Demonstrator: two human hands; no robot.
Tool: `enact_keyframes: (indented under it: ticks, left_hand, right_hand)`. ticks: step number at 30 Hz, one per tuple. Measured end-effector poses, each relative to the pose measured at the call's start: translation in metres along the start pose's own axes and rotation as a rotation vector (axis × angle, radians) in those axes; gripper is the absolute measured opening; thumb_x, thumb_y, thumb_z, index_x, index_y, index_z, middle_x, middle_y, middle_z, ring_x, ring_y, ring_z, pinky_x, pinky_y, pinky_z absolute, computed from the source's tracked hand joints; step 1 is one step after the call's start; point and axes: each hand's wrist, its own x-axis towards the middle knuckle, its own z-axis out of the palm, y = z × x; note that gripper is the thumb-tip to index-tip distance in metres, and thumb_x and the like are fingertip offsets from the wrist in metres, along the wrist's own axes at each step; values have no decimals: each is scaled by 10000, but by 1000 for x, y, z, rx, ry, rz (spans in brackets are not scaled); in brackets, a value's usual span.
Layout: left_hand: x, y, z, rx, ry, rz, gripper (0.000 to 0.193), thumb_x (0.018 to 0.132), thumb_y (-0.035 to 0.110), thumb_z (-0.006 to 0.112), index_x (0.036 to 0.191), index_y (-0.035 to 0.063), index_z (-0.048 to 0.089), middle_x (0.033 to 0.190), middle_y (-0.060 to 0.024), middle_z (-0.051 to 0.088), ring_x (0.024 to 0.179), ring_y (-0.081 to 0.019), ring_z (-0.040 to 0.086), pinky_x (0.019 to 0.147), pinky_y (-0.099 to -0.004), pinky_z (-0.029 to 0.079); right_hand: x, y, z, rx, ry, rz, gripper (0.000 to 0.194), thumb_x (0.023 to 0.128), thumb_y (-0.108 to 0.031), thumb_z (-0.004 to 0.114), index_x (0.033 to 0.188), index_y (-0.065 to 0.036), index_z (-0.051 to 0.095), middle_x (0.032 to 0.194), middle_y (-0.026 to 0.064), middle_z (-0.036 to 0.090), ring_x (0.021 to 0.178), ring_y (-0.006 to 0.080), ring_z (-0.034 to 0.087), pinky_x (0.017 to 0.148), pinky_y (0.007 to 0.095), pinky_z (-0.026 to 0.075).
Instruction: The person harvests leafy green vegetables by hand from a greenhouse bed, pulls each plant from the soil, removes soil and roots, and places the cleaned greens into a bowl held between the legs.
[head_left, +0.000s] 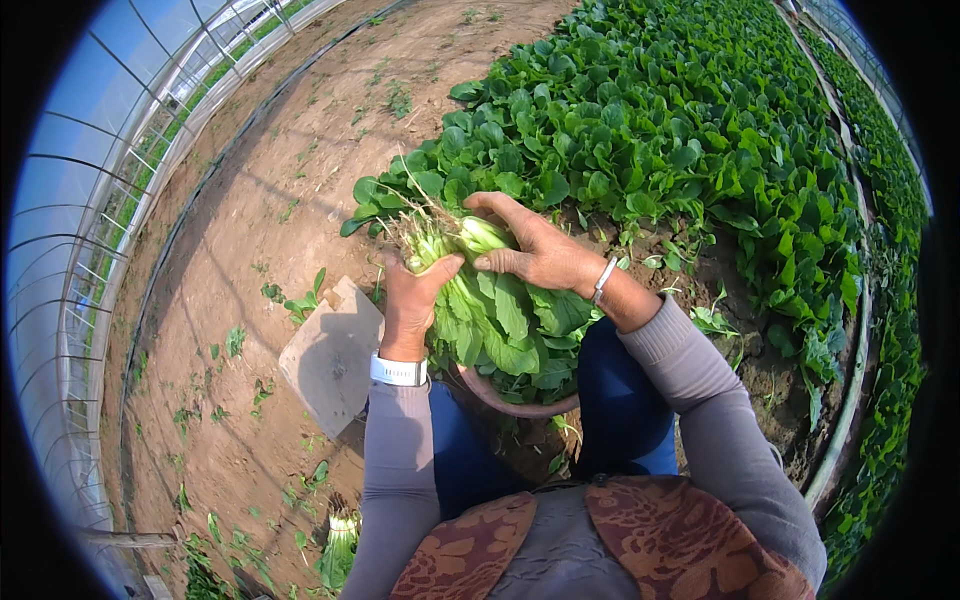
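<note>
My left hand (417, 294) is wrapped around the pale stems of a bunch of leafy greens (480, 315), thumb across the front. The roots point up and away from me, and the leaves hang toward my lap. Just right of it, my right hand (525, 244) has a smaller cluster of pale stems (482, 235) between thumb and fingers, its roots level with the larger bunch. Beneath the leaves stands a round basin (517, 409) between my knees, with more greens in it. Its far side is hidden by the leaves and my hands.
A pale flat board (334, 360) lies on bare soil (225, 300) to my left. A tied bunch of greens (339, 551) rests near my left elbow. Dense growing greens (637, 127) fill the bed ahead and right. A pale hose (851, 412) runs along the right.
</note>
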Motion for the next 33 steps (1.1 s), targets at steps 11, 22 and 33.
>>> enact_keyframes:
  ticks: [11,22,33]
  left_hand:
    - [1,-8,22,-57,89,19,451,743,-79,694,1171,11,579,1065,-75,658,965,-189,636,878,-318,507]
    - [7,-19,32,22,235,89,315,774,-42,709,1078,-30,629,1023,-73,670,863,-140,638,767,-278,518]
    - [3,-14,32,-109,142,11,361,771,-63,704,1118,-22,616,1043,-75,669,899,-157,646,804,-283,523]
  right_hand:
    - [-2,13,25,-292,347,-32,410,957,-173,546,1315,14,477,1119,220,609,1025,374,607,882,385,479]
    - [8,20,19,32,281,46,453,964,-241,526,1326,27,481,1135,176,625,1039,291,611,879,333,482]
    - [8,12,22,-204,425,28,347,883,-166,649,1171,15,580,1049,132,585,940,266,589,862,340,469]
